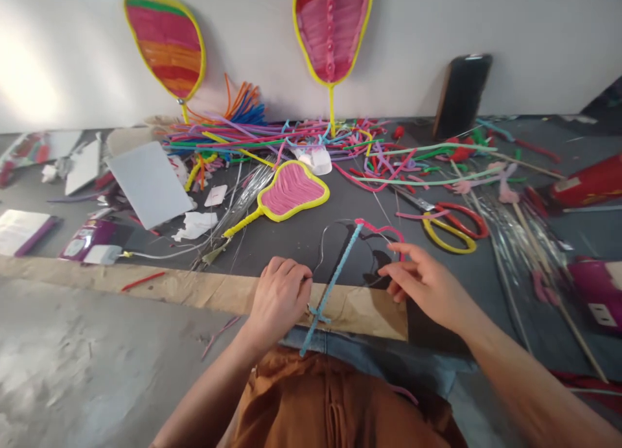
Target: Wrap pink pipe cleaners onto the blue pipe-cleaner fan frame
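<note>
A light blue fuzzy stem (pixel 336 276) slants over the table edge, with a small blue crosspiece low on it. From its top a thin bare wire (pixel 322 237) curves left to my left hand (pixel 284 295), whose fingers are closed on it. To the right of the top, a pink pipe cleaner (pixel 383 230) bends along a wire outline. My right hand (pixel 420 279) has its fingers curled around the pink pipe cleaner's lower end; the exact grip is partly hidden. Beyond lies a pink paddle shape with yellow fuzzy edging (pixel 294 192).
Yellow-and-red-handled scissors (pixel 449 226) lie right of centre. A heap of coloured pipe cleaners (pixel 272 137) runs along the wall, where a phone (pixel 461 94) leans. Two yellow-edged shapes (pixel 168 46) stand upright. A white card (pixel 149 185) and purple boxes lie left; loose wires (pixel 519 240) lie right.
</note>
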Available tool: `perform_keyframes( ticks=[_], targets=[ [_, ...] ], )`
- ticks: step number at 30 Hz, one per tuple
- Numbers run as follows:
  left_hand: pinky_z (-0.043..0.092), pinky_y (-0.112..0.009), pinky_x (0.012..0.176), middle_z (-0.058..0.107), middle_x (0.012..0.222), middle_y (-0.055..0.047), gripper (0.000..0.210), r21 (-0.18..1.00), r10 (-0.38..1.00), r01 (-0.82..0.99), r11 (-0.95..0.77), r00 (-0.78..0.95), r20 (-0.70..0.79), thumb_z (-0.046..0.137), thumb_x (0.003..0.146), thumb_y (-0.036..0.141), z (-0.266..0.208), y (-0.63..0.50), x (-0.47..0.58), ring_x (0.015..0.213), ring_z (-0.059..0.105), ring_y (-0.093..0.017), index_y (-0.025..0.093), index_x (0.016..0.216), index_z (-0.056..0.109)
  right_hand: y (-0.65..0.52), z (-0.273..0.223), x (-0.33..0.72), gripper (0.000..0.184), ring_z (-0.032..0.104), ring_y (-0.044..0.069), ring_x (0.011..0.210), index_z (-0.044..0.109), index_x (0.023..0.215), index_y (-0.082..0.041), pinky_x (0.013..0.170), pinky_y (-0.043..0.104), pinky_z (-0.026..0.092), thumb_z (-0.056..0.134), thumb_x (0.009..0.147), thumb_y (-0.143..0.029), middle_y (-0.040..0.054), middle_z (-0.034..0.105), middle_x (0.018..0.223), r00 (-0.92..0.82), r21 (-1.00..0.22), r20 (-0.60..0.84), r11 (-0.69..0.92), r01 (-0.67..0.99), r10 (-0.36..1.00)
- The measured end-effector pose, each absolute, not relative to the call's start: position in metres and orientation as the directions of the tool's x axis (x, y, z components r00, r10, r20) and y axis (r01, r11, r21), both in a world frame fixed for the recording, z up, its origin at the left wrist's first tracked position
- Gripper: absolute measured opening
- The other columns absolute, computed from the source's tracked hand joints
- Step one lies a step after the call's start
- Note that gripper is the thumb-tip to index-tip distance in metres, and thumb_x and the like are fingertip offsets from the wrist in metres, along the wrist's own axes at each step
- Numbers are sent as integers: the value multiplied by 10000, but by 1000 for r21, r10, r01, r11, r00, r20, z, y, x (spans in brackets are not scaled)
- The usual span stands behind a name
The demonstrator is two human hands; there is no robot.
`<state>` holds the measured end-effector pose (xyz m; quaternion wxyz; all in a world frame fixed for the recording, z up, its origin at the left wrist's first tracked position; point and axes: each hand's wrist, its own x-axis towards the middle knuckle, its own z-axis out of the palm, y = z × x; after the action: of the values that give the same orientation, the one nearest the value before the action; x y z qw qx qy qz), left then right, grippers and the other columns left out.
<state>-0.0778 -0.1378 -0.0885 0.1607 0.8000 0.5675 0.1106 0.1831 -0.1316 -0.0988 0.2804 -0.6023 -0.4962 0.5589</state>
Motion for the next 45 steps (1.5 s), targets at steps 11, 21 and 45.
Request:
perform_keyframes(
  ticks=[11,21,45],
  targets=[
    [498,-339,831,544,1240,-110,178,919,855,-53,390,392,-340,631,795,268,-74,-120,-57,1013,614,-208,161,881,519,-92,-90,182,254,641,109,622,592,914,-208,575,235,529,726,737,-331,-5,668,745,-192,-865,-358,-402,-300,914],
    [569,-335,708,602,1172,-98,515,745,678,-221,629,626,-387,754,665,113,-73,-64,-27,919,675,-237,195,1131,552,-48,-86,188,282,649,110,842,652,996,-237,706,218,517,729,746,-342,9,692,959,-159,-815,-205,-258,-519,966],
    [561,-225,516,588,635,19,392,747,704,-126,653,466,-536,801,629,373,-92,-46,-9,608,668,-146,135,790,535,-58,-97,170,232,473,86,596,614,763,-180,538,234,375,734,731,-376,-8,569,733,-239,-825,-271,-353,-441,932]
  ],
)
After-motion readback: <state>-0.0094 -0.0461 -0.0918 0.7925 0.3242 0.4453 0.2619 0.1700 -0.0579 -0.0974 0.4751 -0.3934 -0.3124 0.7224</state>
